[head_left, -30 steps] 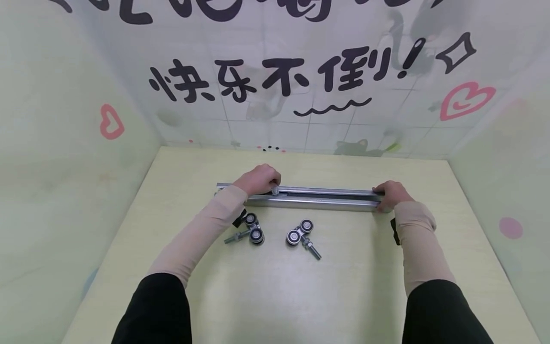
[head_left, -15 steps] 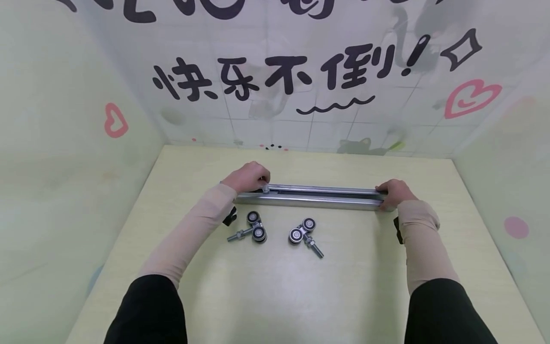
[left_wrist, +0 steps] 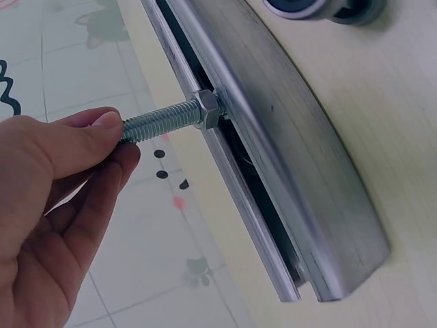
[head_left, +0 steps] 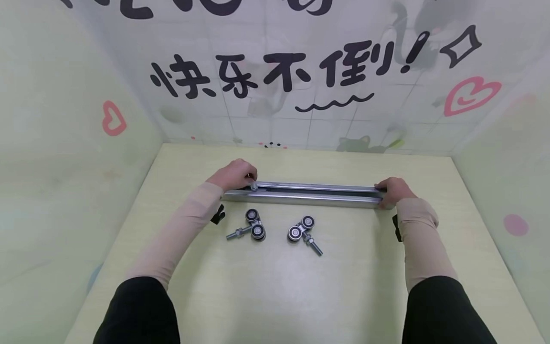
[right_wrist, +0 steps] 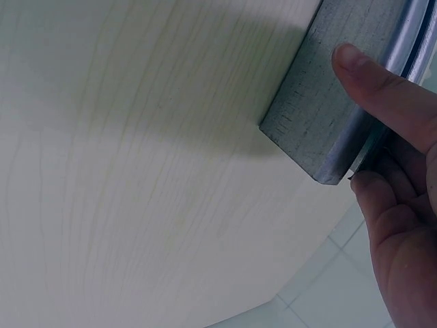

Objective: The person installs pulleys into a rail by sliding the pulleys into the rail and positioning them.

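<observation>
A metal rail [head_left: 301, 198] with a slot along its top lies across the table's back part. The left hand [head_left: 235, 175] is over its left part; in the left wrist view that hand [left_wrist: 75, 171] pinches the end of a threaded bolt [left_wrist: 164, 119], whose nut [left_wrist: 206, 109] sits at the slot of the rail [left_wrist: 273, 130]. What the bolt joins inside the rail is hidden. The right hand [head_left: 395, 191] grips the rail's right end. Seen from the right wrist, the thumb of that hand [right_wrist: 403, 157] lies on the side of the rail [right_wrist: 314, 102], fingers at the other side.
Two roller pieces with bolts lie in front of the rail on the pale table [head_left: 275, 291], one at left [head_left: 255, 224], one at right [head_left: 301, 229]. A printed white sheet [head_left: 266, 105] stands behind the table, with pale walls [head_left: 56, 167] at the sides.
The left hand has moved left along the rail, with the bolt in its fingers. The right hand keeps its grip at the right end. The camera view has shifted slightly.
</observation>
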{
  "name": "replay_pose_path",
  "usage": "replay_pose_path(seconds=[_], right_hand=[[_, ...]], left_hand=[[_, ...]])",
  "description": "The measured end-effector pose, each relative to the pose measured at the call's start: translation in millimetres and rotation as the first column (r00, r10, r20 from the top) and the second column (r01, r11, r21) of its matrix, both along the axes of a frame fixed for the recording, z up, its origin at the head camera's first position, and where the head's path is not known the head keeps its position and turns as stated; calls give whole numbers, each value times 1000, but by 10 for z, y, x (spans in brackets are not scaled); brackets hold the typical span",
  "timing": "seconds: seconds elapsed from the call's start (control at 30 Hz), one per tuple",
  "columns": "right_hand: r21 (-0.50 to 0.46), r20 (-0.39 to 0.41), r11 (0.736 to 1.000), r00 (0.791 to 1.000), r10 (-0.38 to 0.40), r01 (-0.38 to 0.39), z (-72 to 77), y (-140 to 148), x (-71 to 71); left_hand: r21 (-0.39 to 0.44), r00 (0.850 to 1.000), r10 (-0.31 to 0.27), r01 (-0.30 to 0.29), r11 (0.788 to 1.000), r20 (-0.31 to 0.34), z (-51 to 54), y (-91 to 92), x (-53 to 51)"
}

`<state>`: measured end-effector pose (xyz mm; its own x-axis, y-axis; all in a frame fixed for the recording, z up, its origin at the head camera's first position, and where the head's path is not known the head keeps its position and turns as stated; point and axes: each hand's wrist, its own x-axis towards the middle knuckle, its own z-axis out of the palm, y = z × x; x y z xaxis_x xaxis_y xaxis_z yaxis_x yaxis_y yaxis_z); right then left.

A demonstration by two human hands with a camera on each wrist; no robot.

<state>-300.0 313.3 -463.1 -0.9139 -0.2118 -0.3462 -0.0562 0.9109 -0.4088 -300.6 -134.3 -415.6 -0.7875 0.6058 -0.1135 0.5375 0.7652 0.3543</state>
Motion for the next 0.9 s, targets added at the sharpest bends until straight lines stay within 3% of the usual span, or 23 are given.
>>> replay_pose_path(seconds=[0.9], right_hand=[[5, -20, 1000, 1000, 4, -4, -39, 7, -12]], left_hand=[[0, 993, 112, -112, 994, 38, 45, -530, 52]])
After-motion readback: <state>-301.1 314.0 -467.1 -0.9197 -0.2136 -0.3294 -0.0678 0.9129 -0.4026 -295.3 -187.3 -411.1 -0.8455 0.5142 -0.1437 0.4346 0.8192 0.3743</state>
